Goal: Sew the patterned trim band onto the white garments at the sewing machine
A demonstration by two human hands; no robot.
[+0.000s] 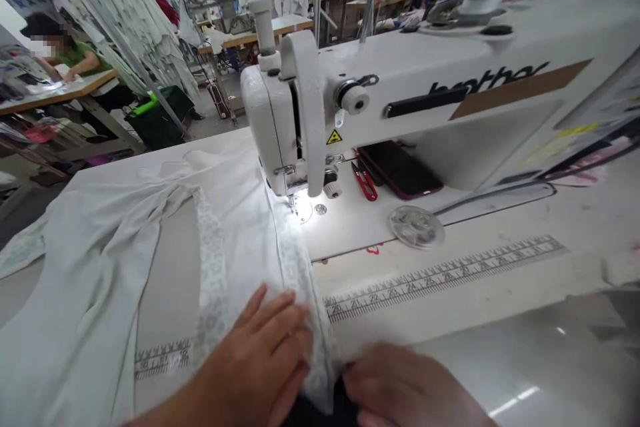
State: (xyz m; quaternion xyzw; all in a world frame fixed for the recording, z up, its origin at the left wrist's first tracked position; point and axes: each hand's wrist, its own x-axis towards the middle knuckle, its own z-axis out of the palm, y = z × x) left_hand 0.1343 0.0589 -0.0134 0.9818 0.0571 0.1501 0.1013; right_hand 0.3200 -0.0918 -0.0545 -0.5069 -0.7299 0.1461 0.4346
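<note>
White garments (pixel 135 13) hang behind wooden worktables (pixel 60 95), a person (pixel 83 57) working at one

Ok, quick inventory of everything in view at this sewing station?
sewing machine: 1, off-white, on the table, needle at the garment's edge
garment: 1, pale grey-white with lace trim, spread across the table, left of the needle
thread snips: 1, red handles, under the machine arm
smartphone: 1, dark maroon, under the machine arm
round disc: 1, clear, right of the needle
measuring scale: 1, grey, printed along the table's front
co-worker: 1, green top, far left table
left hand: 1, on the garment
right hand: 1, at the garment's front edge
</note>
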